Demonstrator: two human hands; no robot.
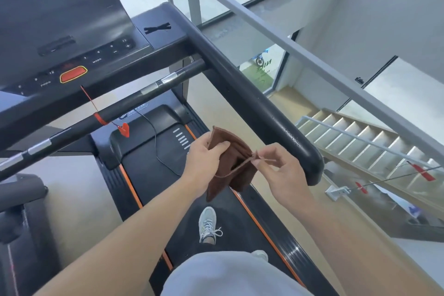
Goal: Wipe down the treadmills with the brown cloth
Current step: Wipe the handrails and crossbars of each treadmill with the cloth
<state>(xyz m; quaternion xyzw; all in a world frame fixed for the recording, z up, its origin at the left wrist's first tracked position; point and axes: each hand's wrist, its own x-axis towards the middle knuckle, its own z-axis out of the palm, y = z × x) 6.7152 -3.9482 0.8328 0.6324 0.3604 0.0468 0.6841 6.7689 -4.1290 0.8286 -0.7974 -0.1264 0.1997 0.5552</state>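
Now: cloth held over the belt

Brown cloth (229, 161) hangs folded between my hands, above the treadmill (153, 158) belt. My left hand (204, 158) grips its upper left edge, thumb curled on top. My right hand (282, 170) pinches a loose brown thread (236, 168) at the cloth's right side. Black handrail (252, 103) just beyond my right hand, apart from it.
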